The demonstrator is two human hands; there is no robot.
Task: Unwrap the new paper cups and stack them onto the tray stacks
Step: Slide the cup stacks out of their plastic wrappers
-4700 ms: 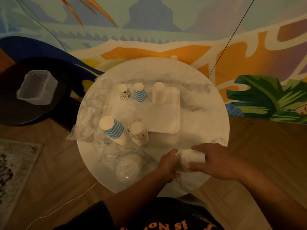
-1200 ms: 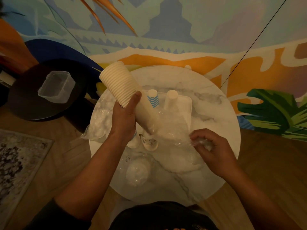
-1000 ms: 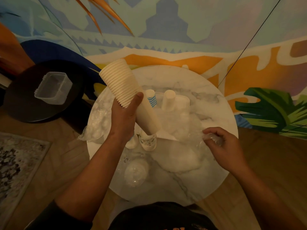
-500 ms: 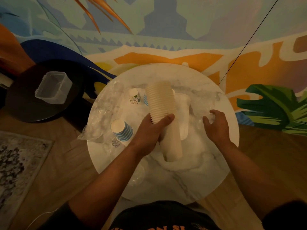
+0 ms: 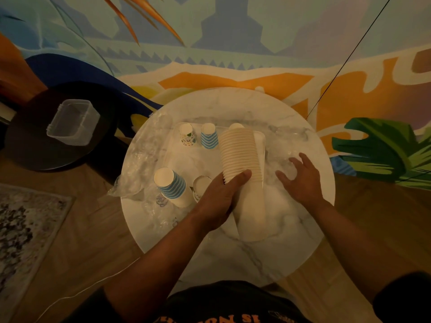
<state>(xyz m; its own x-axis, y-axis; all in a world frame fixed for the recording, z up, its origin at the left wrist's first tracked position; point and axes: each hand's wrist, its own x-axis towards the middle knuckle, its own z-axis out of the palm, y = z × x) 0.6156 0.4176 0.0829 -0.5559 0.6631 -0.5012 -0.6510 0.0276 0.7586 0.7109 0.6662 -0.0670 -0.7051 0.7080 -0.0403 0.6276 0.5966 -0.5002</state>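
A: What sits far out at nine o'clock?
B: A round black table [image 5: 28, 145]. A clear plastic box [image 5: 73, 122] stands on it. Nearer, at about eight o'clock, the edge of a rug [image 5: 25, 220] lies on the wood floor.

A: And on the round marble table [image 5: 303, 241]?
B: At its nine o'clock side lies crinkly clear wrap [image 5: 142, 164]. Just beside that stands a stack of blue striped cups [image 5: 171, 186], upside down. Close to it is a stack of cups with little pictures [image 5: 200, 186], partly hidden by the person's left hand [image 5: 221, 197].

A: What is at twelve o'clock?
B: A white tray [image 5: 184, 157]. Along its far edge stand three short stacks. First a small stack with little pictures [image 5: 187, 135], then a small blue striped stack [image 5: 208, 136], then a plain white stack [image 5: 236, 126], mostly hidden.

A: What does the left hand have?
B: It holds the long stack of plain white cups [image 5: 242, 159]. The thumb and fingers curl round the stack's middle. The stack is tilted, its ridged rim end pointing to twelve o'clock over the tray. Its smooth end points to six o'clock, low near the table. Whether it touches the table cannot be told.

A: And the right hand [image 5: 300, 180]?
B: It is at three o'clock from the stack. Its fingers are spread wide and it grips nothing. It is over loose clear wrap [image 5: 286, 141] lying on the table there. Whether it touches the wrap cannot be told.
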